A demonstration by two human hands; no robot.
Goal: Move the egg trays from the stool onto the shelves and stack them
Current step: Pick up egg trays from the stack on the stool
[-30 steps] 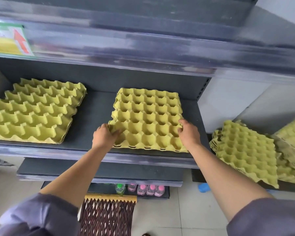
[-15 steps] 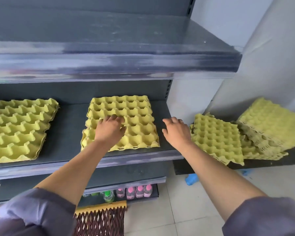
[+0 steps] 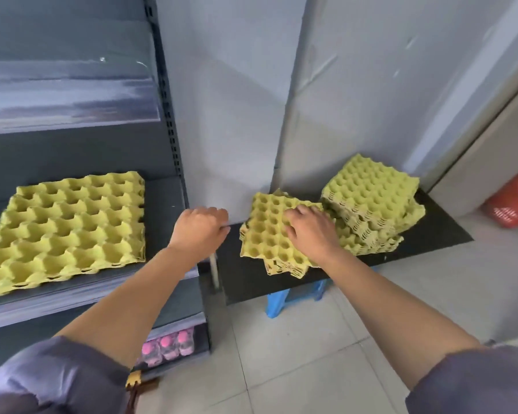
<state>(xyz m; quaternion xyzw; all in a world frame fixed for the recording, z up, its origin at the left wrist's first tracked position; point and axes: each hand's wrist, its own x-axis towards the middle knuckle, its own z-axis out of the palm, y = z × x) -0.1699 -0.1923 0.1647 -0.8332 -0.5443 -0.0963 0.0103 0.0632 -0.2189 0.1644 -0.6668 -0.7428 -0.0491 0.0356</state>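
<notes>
A yellow egg tray (image 3: pixel 69 231) lies flat on the dark shelf (image 3: pixel 72 306) at the left. On the black board (image 3: pixel 431 234) over the blue stool (image 3: pixel 275 303) sit two stacks of yellow trays: a near stack (image 3: pixel 263 237) and a taller, skewed far stack (image 3: pixel 371 201). My right hand (image 3: pixel 311 231) rests on top of the near stack, fingers spread over its cups. My left hand (image 3: pixel 198 231) hovers between the shelf's end and the stool, fingers loosely curled and holding nothing.
The shelf upright (image 3: pixel 171 124) and a grey wall corner (image 3: pixel 284 130) stand between shelf and stool. Pink-capped bottles (image 3: pixel 168 348) sit on the bottom shelf. A red bag (image 3: pixel 512 201) lies on the floor at the far right. Pale floor tiles (image 3: pixel 281 354) lie below.
Both hands left the tray on the shelf and swung right. The right hand has come down on the near stack on the stool; the left hand trails beside the shelf's end. The view turned right.
</notes>
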